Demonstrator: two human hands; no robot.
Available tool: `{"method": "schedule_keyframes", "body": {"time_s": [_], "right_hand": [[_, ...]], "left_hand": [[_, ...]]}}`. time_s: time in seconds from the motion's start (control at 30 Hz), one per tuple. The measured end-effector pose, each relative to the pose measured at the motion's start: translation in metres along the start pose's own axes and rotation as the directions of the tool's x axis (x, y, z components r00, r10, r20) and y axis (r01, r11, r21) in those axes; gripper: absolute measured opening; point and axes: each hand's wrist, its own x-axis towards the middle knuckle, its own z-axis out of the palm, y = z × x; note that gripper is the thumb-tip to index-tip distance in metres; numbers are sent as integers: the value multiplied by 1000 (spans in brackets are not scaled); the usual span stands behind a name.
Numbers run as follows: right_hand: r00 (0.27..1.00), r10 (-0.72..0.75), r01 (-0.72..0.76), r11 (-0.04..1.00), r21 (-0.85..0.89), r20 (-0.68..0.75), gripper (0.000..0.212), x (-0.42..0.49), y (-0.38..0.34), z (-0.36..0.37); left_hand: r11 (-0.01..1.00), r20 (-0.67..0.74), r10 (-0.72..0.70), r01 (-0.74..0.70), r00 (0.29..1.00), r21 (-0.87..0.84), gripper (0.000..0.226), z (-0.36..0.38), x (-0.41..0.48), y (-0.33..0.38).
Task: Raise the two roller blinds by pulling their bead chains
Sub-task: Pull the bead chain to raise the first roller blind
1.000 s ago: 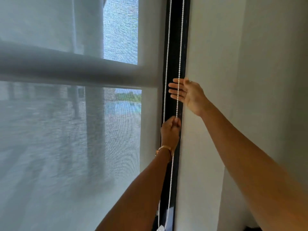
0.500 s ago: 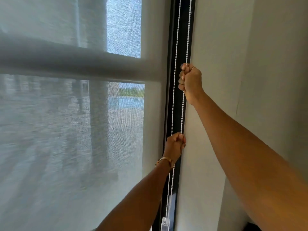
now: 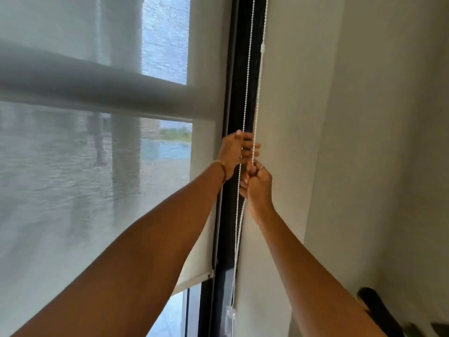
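Since half a second back your right hand (image 3: 257, 183) has dropped, fisted on the bead chain (image 3: 247, 93), while your left hand (image 3: 234, 152) jumped above it, fingers loosely curled at the same strand, grip not clearly closed. Chain hangs against the dark window frame (image 3: 230, 215). Roller blind (image 3: 97, 190) hem sits just off the bottom, so you're barely started; I can't make out the second blind. No readable labels anywhere.

Soft daylight through the window (image 3: 165, 45); left side blurred, edges warped.
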Motion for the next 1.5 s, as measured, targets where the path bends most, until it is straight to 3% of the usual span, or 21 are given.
{"method": "schedule_keyframes", "body": {"time_s": [0.23,0.37,0.53,0.77,1.03,1.17,1.33,1.5], "right_hand": [[999,41,-41,998,-53,1,37,-24,45,-17],[998,54,-55,997,-61,-11,39,-34,58,-19],[995,92,-95,992,-80,-38,39,-47,72,-31],[991,137,-135,985,-108,10,38,-54,89,-40],[911,366,-313,914,-256,193,34,-58,98,-64],[875,435,-408,899,-161,212,32,-55,104,-72],[910,369,-362,929,-71,187,32,-20,81,-54],[984,139,-136,990,-33,109,30,29,20,-25]], "left_hand": [[994,-68,40,-33,997,104,35,22,28,66],[999,-63,12,-9,998,50,40,37,28,77],[996,-133,91,-93,987,-8,38,47,27,86],[968,-180,248,-235,952,91,33,51,17,68],[966,-200,256,-246,946,74,34,37,-17,35],[975,-197,217,-204,956,82,36,23,-26,15],[986,-187,162,-153,969,60,37,11,-37,-9],[997,-186,75,-78,980,-13,35,16,-52,-38]]}}
